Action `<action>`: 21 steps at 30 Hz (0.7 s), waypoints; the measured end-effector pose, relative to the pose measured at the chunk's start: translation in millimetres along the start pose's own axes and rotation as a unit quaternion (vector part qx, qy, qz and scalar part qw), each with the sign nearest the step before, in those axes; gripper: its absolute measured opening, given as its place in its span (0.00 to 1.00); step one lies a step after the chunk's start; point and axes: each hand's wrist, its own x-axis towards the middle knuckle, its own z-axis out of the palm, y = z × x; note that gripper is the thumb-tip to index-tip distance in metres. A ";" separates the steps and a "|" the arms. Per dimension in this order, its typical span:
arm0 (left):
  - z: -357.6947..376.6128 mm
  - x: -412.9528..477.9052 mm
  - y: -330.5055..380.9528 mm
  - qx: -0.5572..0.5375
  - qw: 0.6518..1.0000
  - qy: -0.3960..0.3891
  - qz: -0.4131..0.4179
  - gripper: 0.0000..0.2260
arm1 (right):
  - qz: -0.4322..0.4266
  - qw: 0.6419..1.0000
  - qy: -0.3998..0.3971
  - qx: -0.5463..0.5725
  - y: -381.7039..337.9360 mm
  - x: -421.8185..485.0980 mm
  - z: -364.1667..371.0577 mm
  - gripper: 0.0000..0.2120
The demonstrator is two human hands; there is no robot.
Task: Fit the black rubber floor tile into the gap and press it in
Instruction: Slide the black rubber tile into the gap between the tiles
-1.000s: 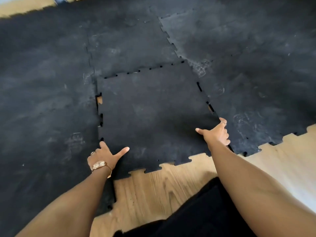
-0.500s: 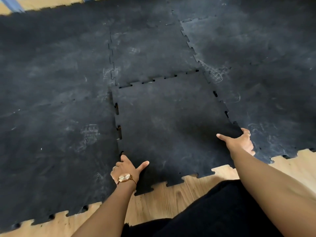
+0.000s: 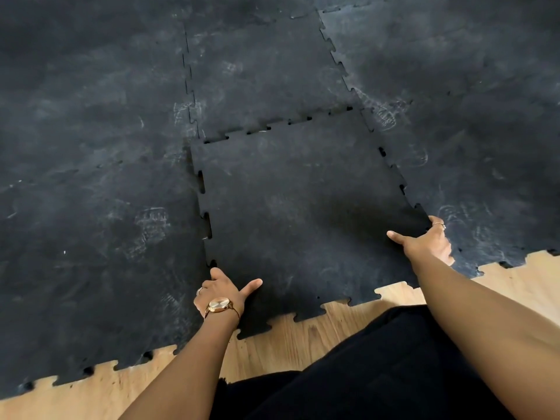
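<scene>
While the black rubber floor tile (image 3: 303, 213) is lying in the gap, you are gripping its near corners.
Your left hand (image 3: 222, 294) and right hand (image 3: 427, 244) are clamping opposite edges; small slots are showing along the seams with the laid mats (image 3: 91, 177).

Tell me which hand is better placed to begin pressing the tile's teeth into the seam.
Probably the left hand. It grips the tile at its near-left corner, beside the left seam, where open slots show. The right hand holds the right corner.

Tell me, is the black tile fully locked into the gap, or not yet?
Not yet. The black tile lies in the gap, but open slots show along its left, far and right seams. Both hands grip its near corners.
</scene>
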 end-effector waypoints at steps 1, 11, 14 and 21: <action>-0.4 -0.5 0.1 -0.002 1.000 -0.002 0.000 0.40 | 0.000 1.000 -0.001 0.000 0.4 0.4 0.3 0.43; -4.6 -0.4 4.3 -0.061 0.997 -0.052 -0.007 0.39 | -0.017 1.000 0.002 0.001 9.8 0.8 8.1 0.44; -1.9 -16.2 1.2 -0.052 0.998 -0.034 0.008 0.34 | -0.040 0.997 0.042 -0.054 9.3 -1.5 6.6 0.37; -18.6 -0.2 3.7 -0.015 0.996 0.045 0.074 0.22 | -0.108 0.992 0.031 -0.050 -24.1 11.1 23.5 0.36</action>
